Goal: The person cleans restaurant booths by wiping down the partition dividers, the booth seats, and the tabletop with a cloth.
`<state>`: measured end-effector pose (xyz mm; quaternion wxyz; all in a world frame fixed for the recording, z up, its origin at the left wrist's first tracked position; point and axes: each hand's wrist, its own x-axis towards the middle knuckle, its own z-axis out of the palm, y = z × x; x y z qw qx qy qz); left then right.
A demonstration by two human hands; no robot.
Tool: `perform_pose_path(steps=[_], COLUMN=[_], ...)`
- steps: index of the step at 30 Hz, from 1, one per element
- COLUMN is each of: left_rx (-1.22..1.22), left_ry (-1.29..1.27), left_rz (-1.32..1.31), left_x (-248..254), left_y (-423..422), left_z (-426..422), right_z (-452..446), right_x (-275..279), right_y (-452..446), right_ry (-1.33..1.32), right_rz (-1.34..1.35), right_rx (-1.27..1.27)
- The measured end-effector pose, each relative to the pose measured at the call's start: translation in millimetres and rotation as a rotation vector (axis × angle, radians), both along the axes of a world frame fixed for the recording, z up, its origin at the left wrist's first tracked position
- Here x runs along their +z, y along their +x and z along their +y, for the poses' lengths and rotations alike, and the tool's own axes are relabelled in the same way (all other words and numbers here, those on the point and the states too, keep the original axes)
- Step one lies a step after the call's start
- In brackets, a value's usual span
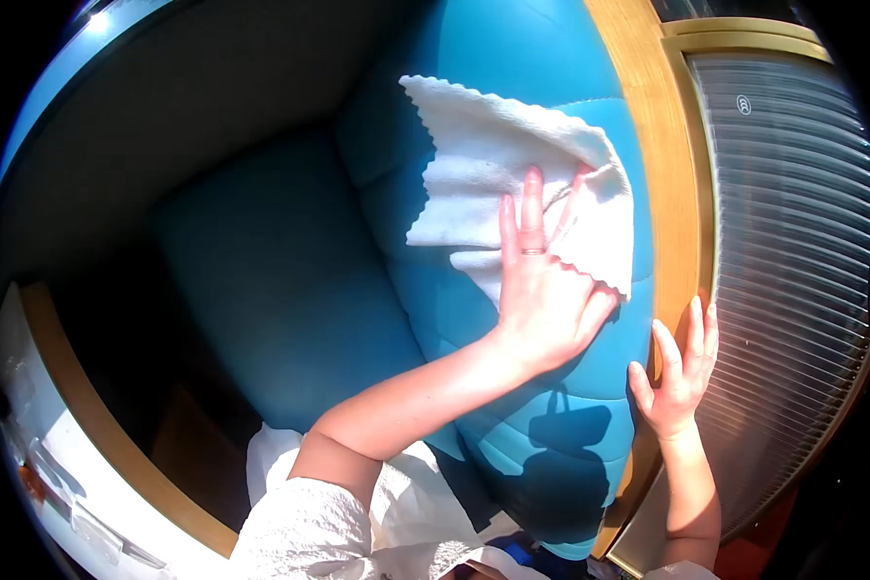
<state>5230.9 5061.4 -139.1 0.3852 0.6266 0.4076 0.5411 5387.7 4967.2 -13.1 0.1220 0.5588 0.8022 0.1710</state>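
Observation:
My left hand presses a white cloth with scalloped edges against the blue padded backrest of a bench seat. Two of its fingers stretch over the fabric, one with a ring on it. A fold of the cloth partly covers another finger, and the fabric bunches toward the thumb. To the right, my right hand lies with spread fingers on the wooden frame and the edge of the ribbed glass panel, holding nothing.
A blue seat cushion extends left of the backrest, in shade. At the lower left is a white tabletop with a wooden edge. The ribbed glass stands in a gold-coloured frame along the right.

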Motion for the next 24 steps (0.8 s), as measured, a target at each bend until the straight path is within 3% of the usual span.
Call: perform_pose_path(steps=[1, 3, 4, 6, 7, 9, 14, 20, 22, 24], left_rx=[-0.108, 0.040, -0.144, -0.180, -0.049, 0.289, 0.482, 0.450, 0.465, 0.476], left_ry=[0.069, 0.199, -0.044, -0.229, -0.178, 0.049, -0.041, -0.434, -0.536, -0.541], left_rz=[0.184, 0.220, 0.149, -0.065, -0.180, -0.140, -0.195, -0.104, -0.138, -0.175], left_x=[20, 22, 23, 16, 8, -21, -146, -326, -336, -311], left_y=[4, 27, 24, -6, -10, -14, -14, 36, 49, 70], left_z=[-4, 25, 48, 90, 100, 118, 136, 17, -25, -61], right_z=[-1, -2, -3, 4, 3, 2, -10, -32, -20, -22], right_x=[-2, -4, -4, 1, 4, 6, 3, 6, 14, 16], right_y=[4, 11, 15, -4, -7, -6, 9, 54, 39, 40], right_ry=[0.000, 0.007, 0.005, 0.002, -0.011, 0.010, 0.042, 0.041, 0.032, 0.020], right_rz=[0.008, 0.045, 0.056, 0.050, 0.042, 0.031, 0.016, 0.005, -0.040, -0.045], right_rx=[-0.008, 0.000, -0.007, 0.021, 0.011, 0.027, 0.019, -0.047, -0.028, -0.033])
